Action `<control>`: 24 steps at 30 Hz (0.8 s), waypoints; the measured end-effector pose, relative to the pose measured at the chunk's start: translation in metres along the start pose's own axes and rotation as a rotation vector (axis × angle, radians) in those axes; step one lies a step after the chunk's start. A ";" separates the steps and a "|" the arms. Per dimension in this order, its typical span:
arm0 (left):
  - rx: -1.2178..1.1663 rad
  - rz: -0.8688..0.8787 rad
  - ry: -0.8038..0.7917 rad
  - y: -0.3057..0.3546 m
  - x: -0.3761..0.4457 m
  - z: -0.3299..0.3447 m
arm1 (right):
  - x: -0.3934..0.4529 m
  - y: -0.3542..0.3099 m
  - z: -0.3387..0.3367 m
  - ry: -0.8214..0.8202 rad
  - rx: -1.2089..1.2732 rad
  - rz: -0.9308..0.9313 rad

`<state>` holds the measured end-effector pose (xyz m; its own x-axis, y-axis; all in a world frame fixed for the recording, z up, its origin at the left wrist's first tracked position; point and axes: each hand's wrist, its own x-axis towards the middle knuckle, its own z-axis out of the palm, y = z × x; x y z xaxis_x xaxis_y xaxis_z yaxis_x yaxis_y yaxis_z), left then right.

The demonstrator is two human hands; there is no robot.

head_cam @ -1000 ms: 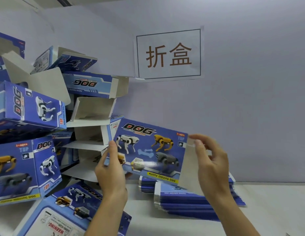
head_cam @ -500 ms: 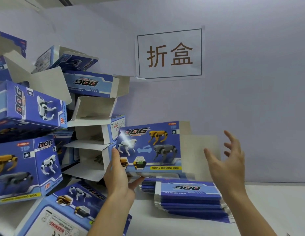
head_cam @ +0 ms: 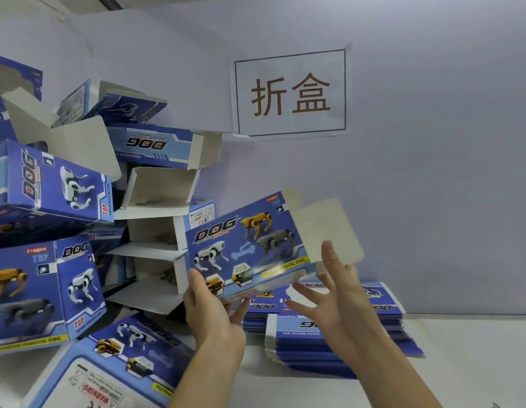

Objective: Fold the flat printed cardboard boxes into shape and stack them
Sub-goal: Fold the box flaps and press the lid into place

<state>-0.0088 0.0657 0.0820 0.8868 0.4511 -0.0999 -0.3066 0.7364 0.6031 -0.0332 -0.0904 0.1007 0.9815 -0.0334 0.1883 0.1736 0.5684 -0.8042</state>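
The left hand (head_cam: 210, 307) pinches the lower corner of the raised, tilted box (head_cam: 247, 245) above the flat stack (head_cam: 338, 346), while the right hand (head_cam: 335, 293), fingers spread, apparently just touches the plain end flap (head_cam: 326, 231), best creased squarely inward.

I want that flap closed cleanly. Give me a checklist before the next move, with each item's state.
1. Left hand grips the held box at its lower left corner: ok.
2. Right hand on the box: not ok, fingers spread, holding nothing.
3. End flap tucked: not ok, it sticks out open.
4. Box squared up: cannot tell.
5. Flat stack within reach on the table: ok.
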 end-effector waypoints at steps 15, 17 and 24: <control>0.744 0.488 -0.356 0.025 -0.022 0.014 | 0.005 -0.039 -0.041 -0.034 -0.659 -0.246; 0.883 0.510 -0.434 0.033 -0.025 0.017 | 0.000 -0.039 -0.033 -0.144 -0.814 -0.240; 1.368 0.597 -0.260 0.031 -0.025 0.010 | -0.003 -0.015 -0.014 -0.125 -0.959 -0.309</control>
<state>-0.0369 0.0722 0.1107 0.8320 0.2983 0.4678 -0.2148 -0.6043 0.7673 -0.0377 -0.1104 0.1046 0.8769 0.0497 0.4781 0.4634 -0.3518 -0.8133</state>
